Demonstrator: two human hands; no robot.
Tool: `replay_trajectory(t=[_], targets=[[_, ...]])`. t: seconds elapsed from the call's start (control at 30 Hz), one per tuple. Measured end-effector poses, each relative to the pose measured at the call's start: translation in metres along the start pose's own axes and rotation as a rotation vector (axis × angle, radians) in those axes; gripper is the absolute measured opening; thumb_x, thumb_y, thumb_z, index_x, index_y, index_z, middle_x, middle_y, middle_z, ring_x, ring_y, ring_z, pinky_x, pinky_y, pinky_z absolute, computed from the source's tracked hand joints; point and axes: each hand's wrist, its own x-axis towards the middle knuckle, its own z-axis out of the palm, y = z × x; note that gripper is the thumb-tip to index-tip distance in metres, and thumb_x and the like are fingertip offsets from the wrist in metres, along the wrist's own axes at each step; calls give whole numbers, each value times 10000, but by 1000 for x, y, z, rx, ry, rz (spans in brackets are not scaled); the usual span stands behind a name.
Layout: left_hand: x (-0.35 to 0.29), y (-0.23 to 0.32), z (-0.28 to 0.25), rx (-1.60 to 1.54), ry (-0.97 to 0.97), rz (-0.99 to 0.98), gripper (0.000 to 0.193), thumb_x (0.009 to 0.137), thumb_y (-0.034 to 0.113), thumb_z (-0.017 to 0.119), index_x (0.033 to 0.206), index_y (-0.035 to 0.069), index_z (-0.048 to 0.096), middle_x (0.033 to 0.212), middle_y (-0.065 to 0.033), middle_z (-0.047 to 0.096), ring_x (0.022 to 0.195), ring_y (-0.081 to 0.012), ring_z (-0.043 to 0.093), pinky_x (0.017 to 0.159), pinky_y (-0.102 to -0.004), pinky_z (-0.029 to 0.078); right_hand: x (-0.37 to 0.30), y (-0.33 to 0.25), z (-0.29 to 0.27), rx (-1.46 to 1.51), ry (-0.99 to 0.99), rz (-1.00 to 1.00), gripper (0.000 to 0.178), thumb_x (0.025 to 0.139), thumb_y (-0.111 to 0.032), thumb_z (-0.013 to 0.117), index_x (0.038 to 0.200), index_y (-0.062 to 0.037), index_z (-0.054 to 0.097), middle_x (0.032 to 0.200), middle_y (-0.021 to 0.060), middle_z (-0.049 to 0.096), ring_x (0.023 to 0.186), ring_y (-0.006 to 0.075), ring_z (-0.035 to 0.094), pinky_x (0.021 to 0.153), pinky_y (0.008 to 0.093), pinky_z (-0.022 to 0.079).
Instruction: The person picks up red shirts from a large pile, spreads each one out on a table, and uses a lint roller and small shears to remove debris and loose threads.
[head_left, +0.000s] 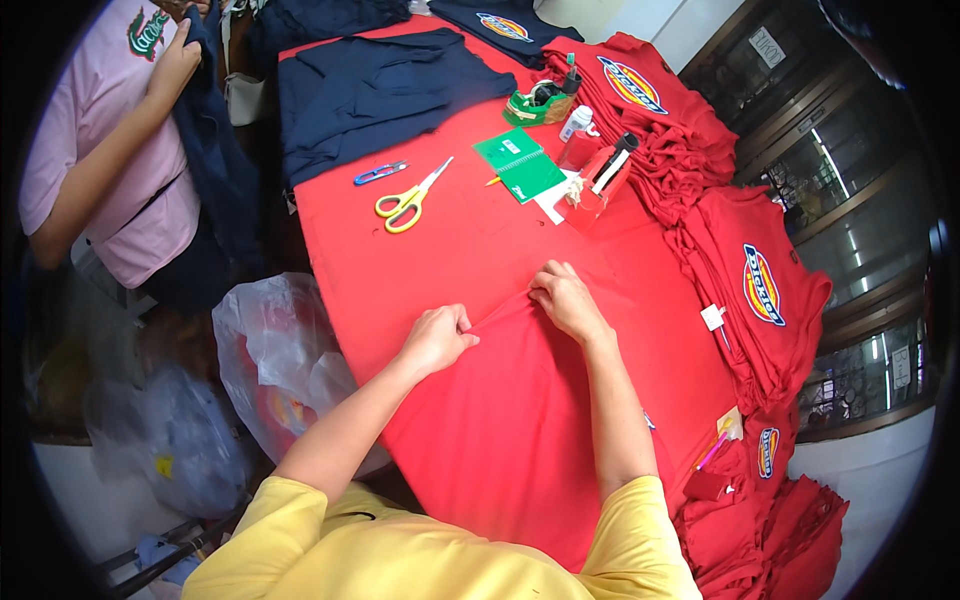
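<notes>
A red garment (500, 420) of thin cloth lies over the near part of the red-covered table. My left hand (437, 338) pinches its far edge. A little farther to the right, my right hand (567, 298) grips the same edge with bent fingers. Between the two hands the edge is stretched in a slanting line, and folds run from it toward me. Beside my right forearm a small bit of a printed patch shows; the forearm hides the rest. Beyond my hands lie yellow-handled scissors (402, 207) and blue thread snips (381, 173).
Folded red shirts with printed badges (765, 285) line the right edge. Navy garments (390, 95) cover the far left. A green notebook (521, 164), a green tape dispenser (540, 104) and a red tape dispenser (598, 187) stand mid-table. A clear plastic bag (275, 345) hangs left; a person (120, 150) holds navy cloth.
</notes>
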Motion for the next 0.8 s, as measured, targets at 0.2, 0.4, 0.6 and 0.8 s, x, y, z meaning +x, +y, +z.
replay_trajectory(t=[0.2,0.4,0.6,0.8], targets=[[24,6,10,-87,66,81,356,774,295,798,836,-7,619,748,-98,642,712,-206,620,695,-337,505,24,0,2,255,3,216,127,816,-82,675,849,8,590,915,160,633,874,367,604,753,437,478],[60,20,10,-36,79,-22,319,794,290,778,840,4,645,753,-116,674,759,-223,660,714,-357,518,31,5,9,304,53,286,175,802,-103,707,887,-4,591,915,169,629,876,372,595,743,430,469],[61,18,14,97,156,54,322,771,268,793,853,-11,653,797,-172,681,793,-293,674,722,-405,524,2,-30,39,5,579,246,121,811,9,631,927,-18,609,943,131,594,918,323,559,801,429,439],[43,9,12,53,95,115,293,744,216,804,843,-19,660,791,-162,685,771,-268,675,716,-392,523,-23,-44,84,-194,316,221,401,945,-175,499,1301,3,541,1373,144,526,1330,286,438,1139,482,264]])
